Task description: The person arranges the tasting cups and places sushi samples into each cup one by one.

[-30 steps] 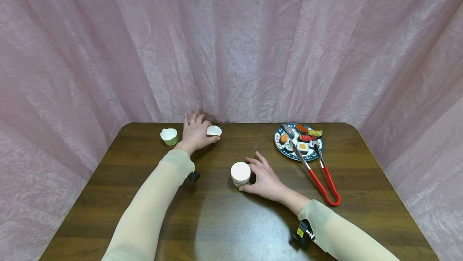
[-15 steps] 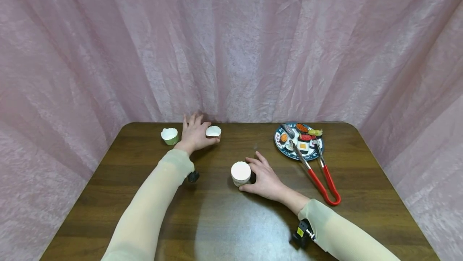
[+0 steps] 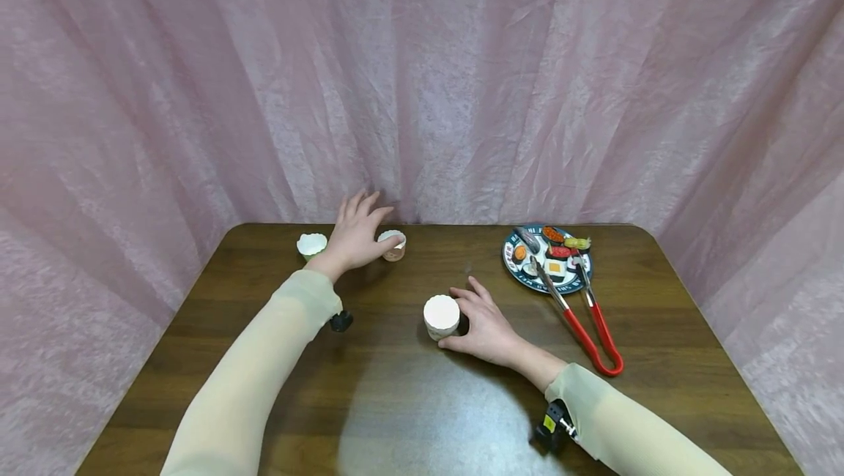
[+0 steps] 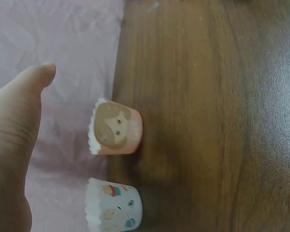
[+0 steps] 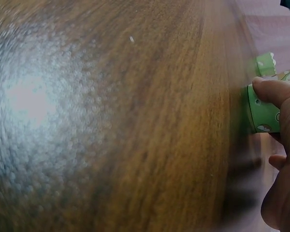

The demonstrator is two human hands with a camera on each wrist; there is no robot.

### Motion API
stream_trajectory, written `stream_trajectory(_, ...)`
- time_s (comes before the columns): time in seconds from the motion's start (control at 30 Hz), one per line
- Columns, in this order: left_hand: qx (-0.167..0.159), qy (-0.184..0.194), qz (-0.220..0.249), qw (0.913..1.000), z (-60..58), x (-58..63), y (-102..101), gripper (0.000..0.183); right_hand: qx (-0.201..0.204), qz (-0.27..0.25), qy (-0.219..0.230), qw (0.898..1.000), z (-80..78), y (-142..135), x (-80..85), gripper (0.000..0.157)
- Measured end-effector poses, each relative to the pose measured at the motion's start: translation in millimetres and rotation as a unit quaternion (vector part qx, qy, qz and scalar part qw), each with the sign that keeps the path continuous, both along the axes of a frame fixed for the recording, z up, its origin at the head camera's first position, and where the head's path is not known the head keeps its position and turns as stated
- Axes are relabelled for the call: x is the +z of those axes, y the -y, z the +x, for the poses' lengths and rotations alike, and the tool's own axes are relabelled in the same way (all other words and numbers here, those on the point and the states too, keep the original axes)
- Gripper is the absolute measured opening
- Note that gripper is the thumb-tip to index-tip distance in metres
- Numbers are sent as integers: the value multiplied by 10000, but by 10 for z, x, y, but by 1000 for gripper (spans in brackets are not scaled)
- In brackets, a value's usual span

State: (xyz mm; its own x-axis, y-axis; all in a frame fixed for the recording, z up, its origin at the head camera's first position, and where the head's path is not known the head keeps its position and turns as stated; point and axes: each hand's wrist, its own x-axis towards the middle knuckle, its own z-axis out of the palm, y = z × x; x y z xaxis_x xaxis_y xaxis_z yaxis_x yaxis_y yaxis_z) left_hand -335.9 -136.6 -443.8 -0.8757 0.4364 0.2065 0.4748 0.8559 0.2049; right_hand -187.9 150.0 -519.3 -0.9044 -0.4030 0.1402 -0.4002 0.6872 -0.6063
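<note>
We see the right hand (image 3: 483, 329) curved, thumb and fingers gripping an upright green patterned cup (image 3: 441, 317) with a white scalloped rim; the left hand (image 3: 357, 234) spreads loose, holding nothing, beside a peach cup (image 3: 394, 253) near the table's (image 3: 389, 403) far edge; wood stretches rightward to a plate (image 3: 521, 278) and tongs (image 3: 576, 328)

Left arm (image 3: 244, 381): pale-sleeved, bare at the wrist, stretched farther forward than the right.
Left hand (image 3: 356, 236): back turned up, fingers (image 3: 360, 203) spread and pointed away from the body.
Left thumb (image 4: 26, 92): held out straight, its tip parted from the fingers.
Right arm (image 3: 633, 425): pale-sleeved, angled in from the lower right, bare at the wrist.
Right hand (image 3: 481, 328): turned inward, closed in a pinch between thumb and fingers, one fingertip raised.
Right thumb (image 5: 275, 92): pressed inward at its tip.
</note>
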Motion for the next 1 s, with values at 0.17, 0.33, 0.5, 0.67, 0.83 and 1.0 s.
stream_trajectory(0.17,-132,74,136,9998,52,94,-23,75,-2,16,-21,10000,-4,0,5,54)
stream_trajectory(0.33,-193,185,473,9985,128,167,-20,70,10,31,2,10000,-6,2,-6,54)
stream_trajectory(0.5,-318,345,750,9961,267,258,-32,72,-2,3,14,10000,0,4,3,53)
stream_trajectory(0.67,-490,443,861,9941,399,330,-40,79,-14,2,-1,10000,-9,-2,-3,54)
stream_trajectory(0.83,-711,465,987,9915,529,378,-55,81,-6,-1,30,10000,-8,-2,-2,55)
stream_trajectory(1.0,-960,567,1101,9876,665,368,-107,80,-2,22,32,10000,-8,3,1,57)
